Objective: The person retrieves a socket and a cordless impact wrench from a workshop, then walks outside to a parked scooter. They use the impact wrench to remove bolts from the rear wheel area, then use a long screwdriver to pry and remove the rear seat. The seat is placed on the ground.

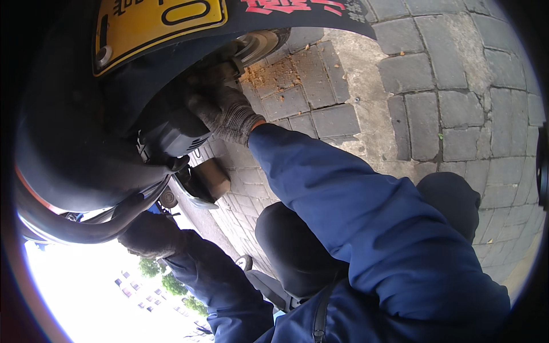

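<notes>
A dark scooter (74,154) fills the left side, its yellow licence plate (154,28) fixed on the black mudguard (297,17). My right hand (229,114), in a grey knitted glove, reaches in under the mudguard close to the wheel (260,47). Its fingers look curled against a dark part there; shadow hides their tips and whatever they hold. Lower left, my left hand (151,234), also gloved, is closed at the dark curved grab rail (108,226). A black slotted cover (174,139) lies between the two hands.
Grey paving bricks (423,126) with a worn concrete strip (366,86) spread to the right. Orange-brown crumbs (274,74) are scattered beside the wheel. A brown box-like thing (211,178) is beyond the scooter. My bent knees (291,240) are close below my right arm.
</notes>
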Available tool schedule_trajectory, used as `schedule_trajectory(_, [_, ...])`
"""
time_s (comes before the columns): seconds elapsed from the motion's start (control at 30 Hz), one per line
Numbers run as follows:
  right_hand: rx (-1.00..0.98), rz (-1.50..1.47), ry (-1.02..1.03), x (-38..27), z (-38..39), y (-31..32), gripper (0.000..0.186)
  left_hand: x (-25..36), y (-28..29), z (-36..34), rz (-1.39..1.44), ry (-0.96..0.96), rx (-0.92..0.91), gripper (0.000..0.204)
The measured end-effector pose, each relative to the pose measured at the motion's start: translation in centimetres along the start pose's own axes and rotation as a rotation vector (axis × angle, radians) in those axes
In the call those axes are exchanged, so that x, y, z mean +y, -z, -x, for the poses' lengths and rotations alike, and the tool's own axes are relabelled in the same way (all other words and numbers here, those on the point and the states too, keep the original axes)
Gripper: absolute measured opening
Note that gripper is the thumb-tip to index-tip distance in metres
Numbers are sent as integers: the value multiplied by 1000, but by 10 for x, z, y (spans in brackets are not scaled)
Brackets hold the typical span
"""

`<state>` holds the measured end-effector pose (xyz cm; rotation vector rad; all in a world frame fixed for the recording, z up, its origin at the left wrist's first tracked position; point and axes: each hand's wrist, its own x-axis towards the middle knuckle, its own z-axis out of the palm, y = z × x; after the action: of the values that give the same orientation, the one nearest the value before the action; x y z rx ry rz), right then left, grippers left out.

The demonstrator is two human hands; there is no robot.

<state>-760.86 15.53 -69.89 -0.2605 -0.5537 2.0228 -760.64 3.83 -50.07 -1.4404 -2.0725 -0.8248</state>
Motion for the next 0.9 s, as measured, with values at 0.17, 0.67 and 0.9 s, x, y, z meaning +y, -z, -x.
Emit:
schedule_trajectory(0.17, [110,117,40,5,-5,-11,44,-19,-12,-3,-94,166,250,24])
schedule_trajectory(0.67, [-105,516,33,-29,-29,-13,38,-18,-4,-1,41,132,125,23])
schedule_trajectory(0.9, [-353,1513,586,-34,-64,-20,32,-33,-2,1,180,92,194,27])
